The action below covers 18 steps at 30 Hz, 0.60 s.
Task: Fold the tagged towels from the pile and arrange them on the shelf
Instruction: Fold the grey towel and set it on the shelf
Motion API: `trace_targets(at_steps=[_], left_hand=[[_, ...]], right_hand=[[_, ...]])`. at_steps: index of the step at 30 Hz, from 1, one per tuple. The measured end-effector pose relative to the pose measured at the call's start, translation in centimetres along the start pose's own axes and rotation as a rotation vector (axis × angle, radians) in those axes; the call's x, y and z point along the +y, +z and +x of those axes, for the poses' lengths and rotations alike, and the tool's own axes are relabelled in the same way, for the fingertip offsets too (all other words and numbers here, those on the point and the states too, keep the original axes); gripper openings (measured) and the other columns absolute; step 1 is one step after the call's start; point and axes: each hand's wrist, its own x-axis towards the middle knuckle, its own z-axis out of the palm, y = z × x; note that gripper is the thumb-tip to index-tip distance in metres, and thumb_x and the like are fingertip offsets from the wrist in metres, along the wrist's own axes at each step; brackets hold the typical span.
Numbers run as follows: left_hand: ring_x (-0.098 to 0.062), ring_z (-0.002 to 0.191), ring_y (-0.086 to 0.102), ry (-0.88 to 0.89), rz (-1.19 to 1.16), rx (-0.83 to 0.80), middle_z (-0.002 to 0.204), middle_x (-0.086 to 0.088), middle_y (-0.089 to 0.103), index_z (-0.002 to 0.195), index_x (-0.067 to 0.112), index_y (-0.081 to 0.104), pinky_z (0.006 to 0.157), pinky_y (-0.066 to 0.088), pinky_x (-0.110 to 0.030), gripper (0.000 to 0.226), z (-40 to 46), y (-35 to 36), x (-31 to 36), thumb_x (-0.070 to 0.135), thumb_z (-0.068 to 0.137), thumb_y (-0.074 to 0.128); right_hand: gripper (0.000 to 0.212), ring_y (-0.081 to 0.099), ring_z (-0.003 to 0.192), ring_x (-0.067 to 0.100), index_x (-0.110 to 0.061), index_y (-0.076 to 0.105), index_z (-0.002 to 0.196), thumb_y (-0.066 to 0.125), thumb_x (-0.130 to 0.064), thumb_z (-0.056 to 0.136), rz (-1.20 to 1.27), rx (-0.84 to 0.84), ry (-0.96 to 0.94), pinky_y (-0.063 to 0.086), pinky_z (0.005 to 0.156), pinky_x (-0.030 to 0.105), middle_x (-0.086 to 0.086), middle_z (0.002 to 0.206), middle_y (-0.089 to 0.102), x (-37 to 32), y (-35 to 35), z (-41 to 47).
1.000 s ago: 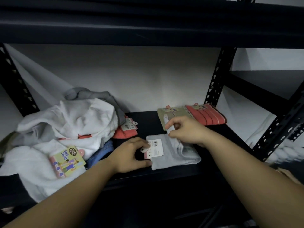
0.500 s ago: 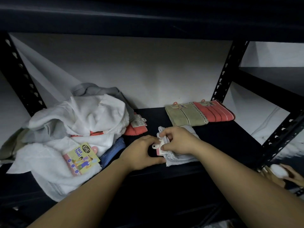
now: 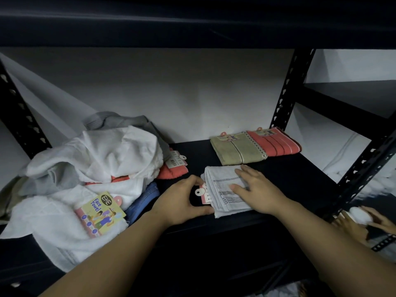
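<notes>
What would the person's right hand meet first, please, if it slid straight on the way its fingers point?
The right hand lies flat on the folded grey striped towel, fingers pointing left. Going on, it would probably meet the left hand at the towel's tagged edge; depth is unclear.
</notes>
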Motion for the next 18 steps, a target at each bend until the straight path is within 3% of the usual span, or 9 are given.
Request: trace_targets(at_steps=[4,8,14,16,18], left_hand=[[0.006,0.121,0.052,-0.009,-0.011,-0.006,0.130,0.026,0.056,0.130,0.039,0.050,0.106,0.047,-0.028,0.080,0.0,-0.1,0.1,0.078,0.066,0.076],[0.007,0.121,0.052,-0.015,-0.017,-0.001,0.130,0.026,0.056,0.130,0.040,0.049,0.106,0.046,-0.028,0.078,-0.1,-0.2,0.3,0.074,0.067,0.079],[0.009,0.122,0.051,-0.033,-0.025,0.006,0.130,0.029,0.055,0.131,0.042,0.049,0.107,0.046,-0.025,0.080,-0.3,-0.2,0.4,0.075,0.065,0.080],[0.010,0.123,0.051,-0.042,-0.031,0.011,0.132,0.028,0.055,0.132,0.040,0.049,0.108,0.045,-0.024,0.082,-0.3,-0.2,0.5,0.075,0.064,0.081],[0.011,0.124,0.050,-0.049,-0.050,0.014,0.133,0.027,0.056,0.133,0.039,0.049,0.108,0.045,-0.023,0.084,-0.2,-0.2,0.5,0.073,0.064,0.083]], right_hand=[[0.079,0.002,0.160,0.013,-0.024,0.020,0.165,0.044,-0.063,0.102,-0.064,-0.056,-0.011,0.006,0.124,0.030,-0.003,0.174,0.007,0.1,-0.3,0.0],[0.081,0.013,0.158,0.022,-0.025,0.020,0.165,0.044,-0.067,0.099,-0.152,-0.015,-0.027,0.019,0.126,0.039,0.002,0.172,0.015,-1.1,-1.1,1.0],[0.094,-0.007,0.160,0.020,-0.020,0.000,0.166,0.031,-0.076,0.097,-0.163,-0.127,0.020,0.005,0.130,0.041,0.006,0.174,-0.006,-1.2,0.4,1.8],[0.093,-0.004,0.160,0.022,-0.018,0.003,0.166,0.029,-0.075,0.098,-0.211,-0.134,0.025,0.005,0.130,0.047,0.009,0.174,-0.003,-1.4,0.1,1.9],[0.085,0.009,0.159,0.024,-0.018,0.017,0.165,0.032,-0.071,0.100,-0.275,-0.064,-0.032,0.006,0.128,0.050,0.009,0.173,0.012,-2.2,-0.4,2.0]])
